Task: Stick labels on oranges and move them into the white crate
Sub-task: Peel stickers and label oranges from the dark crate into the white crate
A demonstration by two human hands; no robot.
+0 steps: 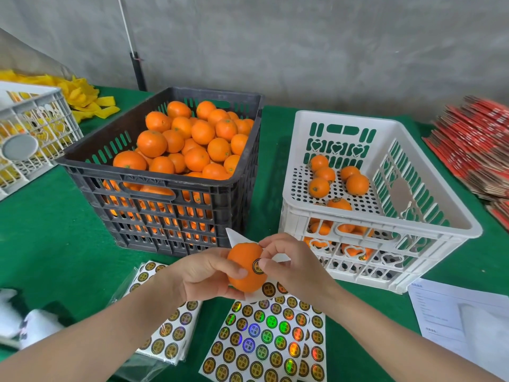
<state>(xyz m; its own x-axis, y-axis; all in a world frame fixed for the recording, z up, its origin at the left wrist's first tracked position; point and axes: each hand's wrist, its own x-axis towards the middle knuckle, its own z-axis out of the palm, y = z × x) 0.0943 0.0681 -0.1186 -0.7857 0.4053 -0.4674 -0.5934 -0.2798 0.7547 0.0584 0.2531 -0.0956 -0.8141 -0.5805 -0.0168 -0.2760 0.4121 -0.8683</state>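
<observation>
Orange and round, the orange (242, 260) is sitting at the lower centre of the frame, just in front of the two crates, with the left hand (203, 274) curling its fingers and thumb round the fruit's left side. The right hand (292, 260) is pressing its thumb on the round label (257, 267) on the peel, and its curled fingers are apparently pinching a white scrap of backing paper (235, 238). By the look of it the fruit is light enough for one hand, firm yet bruisable, with a slightly waxy skin, so a cupped hold round its middle, clear of the label, is looking safest. Left of centre, the black crate (165, 186) is holding oranges heaped nearly to its rim. Right of centre, the white crate (385, 224) is holding only a few labelled oranges (357, 184), scattered over its perforated floor. Sticker sheets (259, 337) are lying on the green cloth (49, 244) along the bottom of the frame.
</observation>
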